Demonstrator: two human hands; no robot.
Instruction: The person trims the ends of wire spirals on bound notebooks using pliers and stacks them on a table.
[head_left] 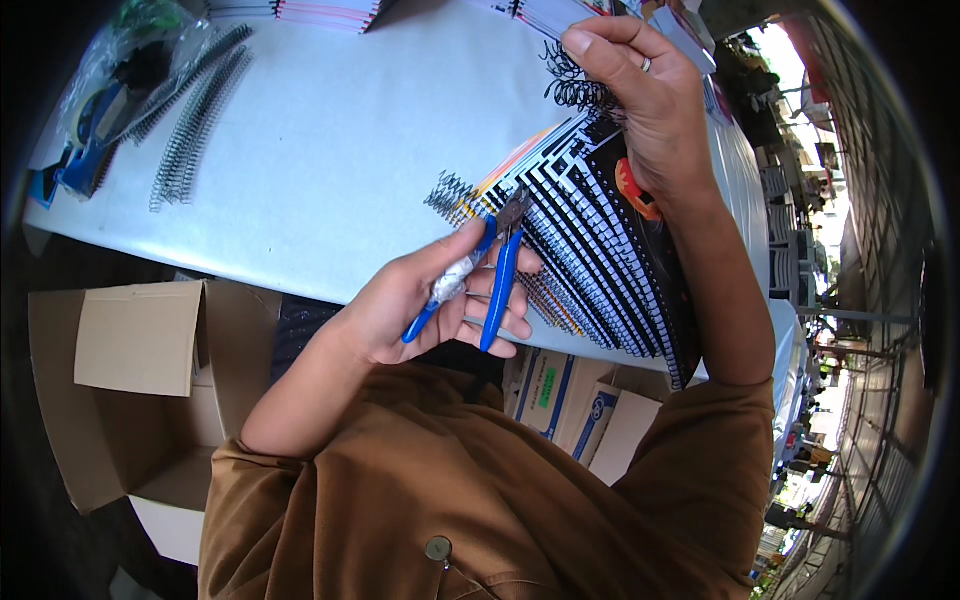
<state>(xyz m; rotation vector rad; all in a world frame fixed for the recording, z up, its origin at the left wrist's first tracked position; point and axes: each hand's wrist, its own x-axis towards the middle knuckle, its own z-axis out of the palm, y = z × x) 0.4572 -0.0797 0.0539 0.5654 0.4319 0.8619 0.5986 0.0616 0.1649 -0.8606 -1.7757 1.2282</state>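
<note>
1. There is one view only, from a camera on the person's head, so no second view shares anything with it.
2. It looks steeply down over the chest to the hands, left hand (425,300) and right hand (640,95), which are close to the lens.
3. The table (330,150) lies beyond them, towards the upper edge.
4. The fisheye lens bends straight edges near the dark round rim; a street shows at the right.
</note>
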